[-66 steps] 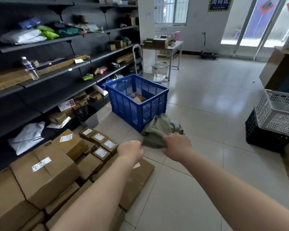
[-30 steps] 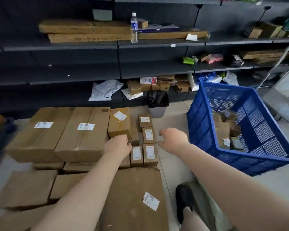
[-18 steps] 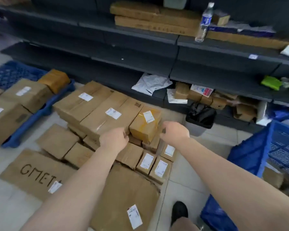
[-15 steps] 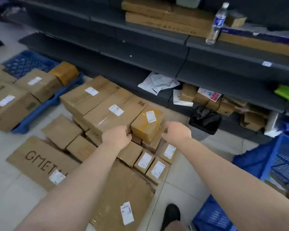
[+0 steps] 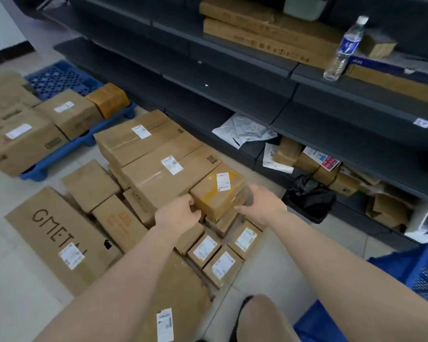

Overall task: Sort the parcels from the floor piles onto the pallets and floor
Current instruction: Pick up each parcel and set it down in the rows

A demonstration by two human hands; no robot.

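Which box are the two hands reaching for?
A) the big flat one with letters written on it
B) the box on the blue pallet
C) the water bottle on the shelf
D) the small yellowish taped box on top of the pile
D: the left hand and right hand sit on either side of the yellowish taped box on top of the floor pile.

You see two hands point(image 5: 178, 213), one water bottle point(image 5: 344, 49), one blue pallet point(image 5: 59, 81), and three small labelled boxes point(image 5: 204, 249) side by side.
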